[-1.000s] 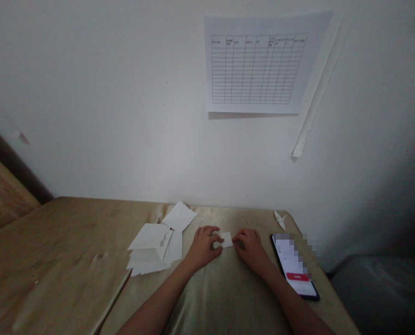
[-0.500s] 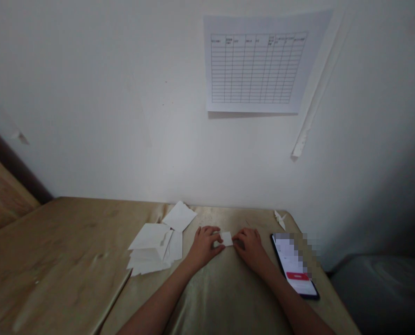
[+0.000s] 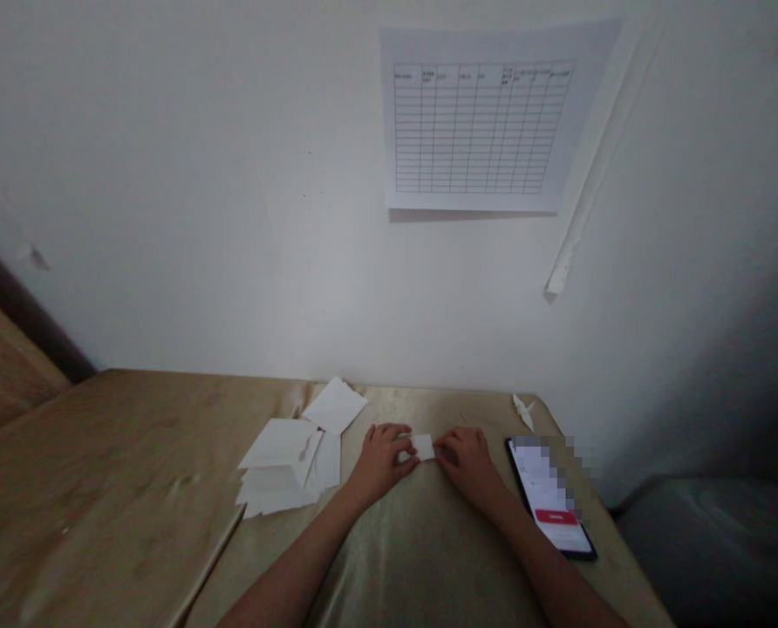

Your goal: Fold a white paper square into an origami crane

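Between my two hands is a small white piece of paper (image 3: pixel 424 447), roughly square, low over the table or resting on it. My left hand (image 3: pixel 387 455) grips its left edge, thumb and fingers closed on it. At the right edge, the fingertips of my right hand (image 3: pixel 464 455) pinch the same paper. Whether it has several layers is too small to tell. Left of my left hand lies a loose pile of white paper sheets (image 3: pixel 281 445), with another white sheet (image 3: pixel 337 406) behind it.
A phone (image 3: pixel 549 497) with a lit, partly blurred screen lies right of my right hand. Behind it sits a small folded white paper shape (image 3: pixel 523 412). The table (image 3: pixel 133 471) has a gold-brown cover and meets a wall bearing a printed table sheet (image 3: pixel 481 131).
Almost nothing differs. Both hands keep their hold on the small paper, and the whole view has shifted very slightly.
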The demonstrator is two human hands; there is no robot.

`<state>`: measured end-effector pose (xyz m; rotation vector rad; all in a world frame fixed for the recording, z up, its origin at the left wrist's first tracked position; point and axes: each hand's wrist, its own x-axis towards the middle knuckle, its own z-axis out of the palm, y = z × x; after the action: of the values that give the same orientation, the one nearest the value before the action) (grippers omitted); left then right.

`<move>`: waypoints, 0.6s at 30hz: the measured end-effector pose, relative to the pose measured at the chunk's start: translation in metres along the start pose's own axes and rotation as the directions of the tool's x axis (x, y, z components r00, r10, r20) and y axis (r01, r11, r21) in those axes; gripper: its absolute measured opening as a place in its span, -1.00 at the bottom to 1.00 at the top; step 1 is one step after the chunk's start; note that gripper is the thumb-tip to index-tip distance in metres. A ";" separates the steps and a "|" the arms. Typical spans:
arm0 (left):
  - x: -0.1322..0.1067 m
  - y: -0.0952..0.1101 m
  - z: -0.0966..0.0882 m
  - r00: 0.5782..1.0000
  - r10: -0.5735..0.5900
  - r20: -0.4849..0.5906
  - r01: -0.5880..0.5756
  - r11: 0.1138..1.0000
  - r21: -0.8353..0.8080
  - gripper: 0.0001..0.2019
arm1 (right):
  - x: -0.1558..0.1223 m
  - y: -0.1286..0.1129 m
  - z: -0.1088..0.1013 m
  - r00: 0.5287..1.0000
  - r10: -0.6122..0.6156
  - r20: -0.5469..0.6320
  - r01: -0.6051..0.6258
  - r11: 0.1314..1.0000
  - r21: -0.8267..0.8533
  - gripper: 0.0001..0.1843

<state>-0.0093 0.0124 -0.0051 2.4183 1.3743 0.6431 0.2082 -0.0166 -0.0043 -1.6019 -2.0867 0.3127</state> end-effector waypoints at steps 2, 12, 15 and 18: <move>0.000 -0.001 0.001 1.000 0.004 0.002 -0.004 1.000 0.007 -0.90 | 0.000 -0.002 -0.002 1.000 -0.007 0.002 0.007 1.000 0.002 -0.77; 0.000 -0.003 0.003 1.000 0.009 0.014 -0.009 1.000 0.015 -0.85 | -0.001 -0.006 -0.008 0.999 0.003 0.035 -0.005 0.998 0.056 -0.76; -0.001 -0.001 0.002 1.000 0.015 0.009 -0.016 1.000 0.016 -0.83 | -0.001 -0.007 -0.008 0.999 0.011 0.041 -0.014 0.998 0.063 -0.77; -0.001 0.002 0.001 1.000 0.008 0.005 -0.009 1.000 0.016 -0.82 | -0.002 -0.008 -0.007 0.999 0.016 0.044 -0.020 0.996 0.088 -0.78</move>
<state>-0.0083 0.0102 -0.0052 2.4379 1.3733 0.6306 0.2054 -0.0215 0.0053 -1.5757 -2.0620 0.4432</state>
